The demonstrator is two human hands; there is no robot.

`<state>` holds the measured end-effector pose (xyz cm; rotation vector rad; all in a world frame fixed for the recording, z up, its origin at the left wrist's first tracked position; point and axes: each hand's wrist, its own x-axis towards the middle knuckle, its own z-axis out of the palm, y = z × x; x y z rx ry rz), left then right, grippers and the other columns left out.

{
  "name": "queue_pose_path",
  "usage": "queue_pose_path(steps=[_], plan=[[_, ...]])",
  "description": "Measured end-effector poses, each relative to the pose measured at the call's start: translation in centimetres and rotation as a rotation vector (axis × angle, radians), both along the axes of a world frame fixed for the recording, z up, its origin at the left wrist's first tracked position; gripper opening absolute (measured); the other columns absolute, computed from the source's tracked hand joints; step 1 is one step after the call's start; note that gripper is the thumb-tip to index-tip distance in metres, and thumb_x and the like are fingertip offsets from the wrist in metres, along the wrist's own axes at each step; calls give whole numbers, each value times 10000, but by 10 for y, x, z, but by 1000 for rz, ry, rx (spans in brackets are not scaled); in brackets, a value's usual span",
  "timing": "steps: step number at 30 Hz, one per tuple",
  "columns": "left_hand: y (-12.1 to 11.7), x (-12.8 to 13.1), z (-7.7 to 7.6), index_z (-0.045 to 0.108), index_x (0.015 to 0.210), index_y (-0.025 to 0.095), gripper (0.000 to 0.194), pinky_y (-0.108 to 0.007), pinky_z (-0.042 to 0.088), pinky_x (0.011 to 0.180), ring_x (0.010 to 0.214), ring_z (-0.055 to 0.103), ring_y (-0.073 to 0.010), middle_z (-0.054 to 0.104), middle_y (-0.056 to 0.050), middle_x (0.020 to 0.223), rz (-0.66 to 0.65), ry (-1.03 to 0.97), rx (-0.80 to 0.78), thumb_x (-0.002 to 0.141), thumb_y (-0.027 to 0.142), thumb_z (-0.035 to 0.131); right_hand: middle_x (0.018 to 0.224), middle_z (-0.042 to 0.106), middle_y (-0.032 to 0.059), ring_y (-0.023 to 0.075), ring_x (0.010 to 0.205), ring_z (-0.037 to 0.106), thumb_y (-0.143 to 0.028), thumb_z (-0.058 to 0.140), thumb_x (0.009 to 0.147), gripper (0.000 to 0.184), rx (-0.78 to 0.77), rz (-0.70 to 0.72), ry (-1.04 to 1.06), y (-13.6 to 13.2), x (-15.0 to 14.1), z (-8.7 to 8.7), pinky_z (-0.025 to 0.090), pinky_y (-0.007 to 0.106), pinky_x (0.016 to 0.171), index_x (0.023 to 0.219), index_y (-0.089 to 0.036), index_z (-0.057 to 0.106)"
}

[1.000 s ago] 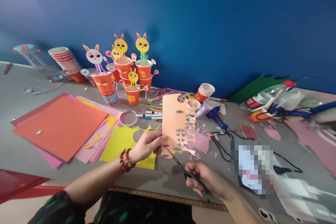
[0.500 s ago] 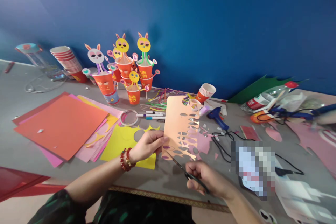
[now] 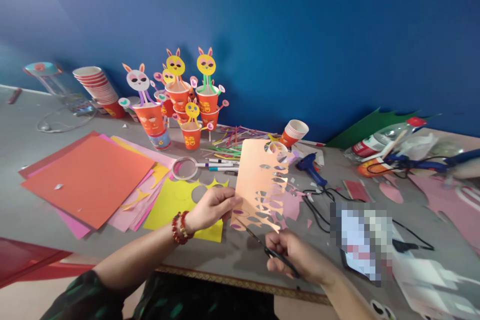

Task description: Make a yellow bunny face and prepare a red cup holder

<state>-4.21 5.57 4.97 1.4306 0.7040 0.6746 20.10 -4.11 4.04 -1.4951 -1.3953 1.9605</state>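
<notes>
1. Your left hand (image 3: 212, 208): grip clamped on the peach sheet (image 3: 250, 175), above the table (image 3: 221, 261), inward of its front edge.
2. Your right hand (image 3: 295, 251): grip closed around scissors (image 3: 267, 250), blades at the sheet's near end.

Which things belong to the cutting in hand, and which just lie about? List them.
In the cutting: peach sheet, held by the left hand; scissors, in the right hand.

Lying about, apparently: yellow sheet, markers, bottle.
</notes>
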Motion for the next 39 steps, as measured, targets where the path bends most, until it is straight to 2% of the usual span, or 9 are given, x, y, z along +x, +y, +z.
queue_pose_path(steps=[5,9,16,25,30,34,39], plan=[[0,-1,0,507,642,171,432,-168,310,412,400,432,-62,488,51,471,2,0,1,938,485,524,435,379,-131,19,351,295,-335,783,712,478,-3,-9,8,-1,1,-5,155,161,380,645,-234,321],[0,-1,0,511,632,171,425,-170,306,407,390,438,-64,503,46,461,-7,-7,-3,939,464,536,442,353,-130,23,352,302,-296,771,719,457,30,42,-34,0,4,-6,148,172,390,642,-230,326],[1,-1,-5,510,650,169,421,-167,305,421,400,435,-59,502,53,470,-40,11,10,956,457,515,463,345,-126,24,347,288,-375,735,741,426,-1,59,-54,2,5,-3,148,185,392,656,-227,345],[1,-2,-6,510,658,176,424,-173,354,448,404,438,-64,491,58,467,-49,16,7,953,481,513,471,321,-126,22,376,278,-314,771,711,463,60,98,-65,4,3,0,161,168,389,645,-228,321],[1,-1,-5,514,659,175,418,-173,341,444,407,434,-65,489,57,469,-54,18,7,952,473,514,476,295,-128,22,380,265,-325,767,709,466,74,103,-55,4,3,-1,176,166,385,650,-230,315],[1,-1,-3,507,654,174,417,-173,332,445,409,426,-63,482,57,470,-62,16,-2,950,467,518,513,307,-115,34,441,266,-248,765,692,442,119,100,-76,3,5,-6,201,163,403,650,-225,325],[2,-1,-3,508,644,171,419,-172,311,440,412,416,-61,487,54,468,-73,22,4,948,458,522,524,306,-111,44,472,255,-214,754,688,421,102,114,-97,4,6,-5,215,162,411,660,-226,334]])
